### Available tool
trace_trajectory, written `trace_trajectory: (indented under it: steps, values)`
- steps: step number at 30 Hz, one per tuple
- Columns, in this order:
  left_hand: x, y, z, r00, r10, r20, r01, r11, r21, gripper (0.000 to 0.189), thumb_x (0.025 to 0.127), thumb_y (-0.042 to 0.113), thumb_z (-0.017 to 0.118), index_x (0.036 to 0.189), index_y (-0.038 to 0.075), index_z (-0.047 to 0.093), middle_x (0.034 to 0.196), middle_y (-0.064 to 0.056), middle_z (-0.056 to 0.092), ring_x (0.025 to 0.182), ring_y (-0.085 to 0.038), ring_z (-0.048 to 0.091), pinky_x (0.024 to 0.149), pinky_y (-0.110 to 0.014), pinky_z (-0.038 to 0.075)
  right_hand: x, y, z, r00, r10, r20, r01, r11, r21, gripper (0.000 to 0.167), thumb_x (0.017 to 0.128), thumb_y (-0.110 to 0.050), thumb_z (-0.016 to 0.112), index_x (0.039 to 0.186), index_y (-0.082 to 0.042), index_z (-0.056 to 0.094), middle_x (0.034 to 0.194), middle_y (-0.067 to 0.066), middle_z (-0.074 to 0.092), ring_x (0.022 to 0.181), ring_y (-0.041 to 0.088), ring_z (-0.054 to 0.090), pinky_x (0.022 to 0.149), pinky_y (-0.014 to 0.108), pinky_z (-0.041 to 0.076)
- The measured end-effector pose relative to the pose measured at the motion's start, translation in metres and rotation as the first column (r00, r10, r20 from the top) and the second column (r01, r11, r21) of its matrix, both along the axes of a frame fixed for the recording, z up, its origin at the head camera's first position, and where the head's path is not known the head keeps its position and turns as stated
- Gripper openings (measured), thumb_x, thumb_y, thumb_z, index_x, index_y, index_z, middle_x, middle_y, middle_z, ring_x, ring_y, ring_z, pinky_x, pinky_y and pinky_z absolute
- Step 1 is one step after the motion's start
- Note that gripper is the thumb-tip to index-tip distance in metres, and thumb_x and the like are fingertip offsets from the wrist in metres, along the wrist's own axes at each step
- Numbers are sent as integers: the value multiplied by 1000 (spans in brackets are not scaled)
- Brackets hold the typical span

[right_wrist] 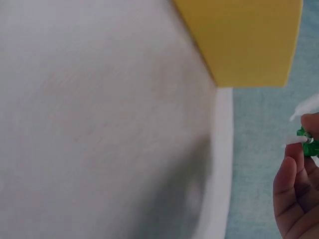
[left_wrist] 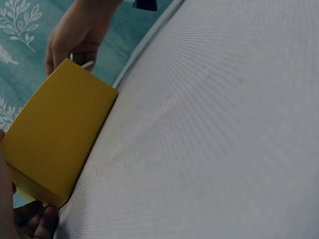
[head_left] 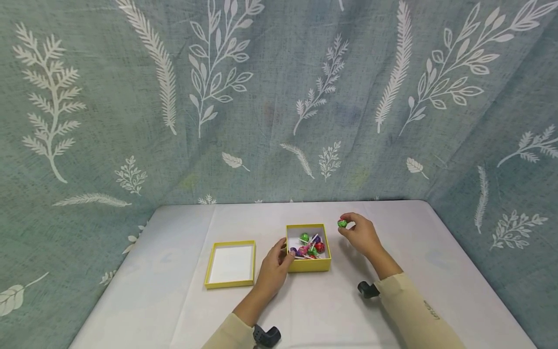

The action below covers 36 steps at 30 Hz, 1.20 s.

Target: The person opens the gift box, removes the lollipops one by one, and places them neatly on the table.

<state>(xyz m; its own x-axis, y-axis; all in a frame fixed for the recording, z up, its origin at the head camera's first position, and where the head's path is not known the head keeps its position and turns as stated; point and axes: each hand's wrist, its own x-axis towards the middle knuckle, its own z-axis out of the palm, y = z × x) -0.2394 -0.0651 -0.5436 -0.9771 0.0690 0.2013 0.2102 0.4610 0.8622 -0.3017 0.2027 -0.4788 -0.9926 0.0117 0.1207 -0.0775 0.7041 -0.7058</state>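
My right hand (head_left: 361,236) is raised to the right of the yellow box (head_left: 308,265), pinching a green lollipop (head_left: 342,224) with a touch of red on top. In the right wrist view a white stick (right_wrist: 296,140) shows by the fingertips and the green wrapper (right_wrist: 311,148). The box stands without its lid, and wrapped lollipops (head_left: 313,250) in green, red, purple and pink lie inside it. My left hand (head_left: 273,266) grips the box's left side, thumb at the front left corner; in the left wrist view its fingers (left_wrist: 42,221) touch the box's lower edge.
The yellow-rimmed lid (head_left: 230,264), white inside, lies face up to the left of my left hand. A white cloth covers the table (head_left: 144,291). Behind it hangs a blue-green leaf-patterned curtain (head_left: 270,111), which also runs along both sides.
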Motion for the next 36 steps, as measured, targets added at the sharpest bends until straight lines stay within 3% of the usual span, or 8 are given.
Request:
trace_trajectory:
  steps: [18, 27, 36]
  values:
    - [0, 0, 0, 1000, 1, 10, -2, 1000, 11, 61, 98, 47, 52, 148, 13, 40, 134, -9, 55, 114, -23, 56, 95, -38, 47, -12, 16, -25, 995, -2, 100, -5, 998, 64, 32, 87, -19, 74, 116, -8, 64, 108, 5, 65, 86, 21, 59, 66, 33, 50]
    - [0, 0, 2, 1000, -14, 2, 14, 999, 30, 60, 99, 44, 52, 148, 12, 41, 135, -7, 54, 113, -19, 56, 94, -38, 47, -15, 12, -32, 990, -14, 137, 4, 997, 71, 34, 88, -20, 73, 118, -7, 63, 111, 8, 64, 99, 25, 57, 81, 44, 49]
    - [1, 0, 0, 1000, -3, 0, 3, 1000, 13, 58, 99, 42, 52, 147, 12, 41, 133, -7, 55, 109, -18, 57, 93, -40, 47, -18, 10, -35, 990, 9, 144, -23, 995, 99, 32, 88, -18, 73, 118, -7, 66, 110, 7, 65, 114, 30, 53, 98, 54, 40]
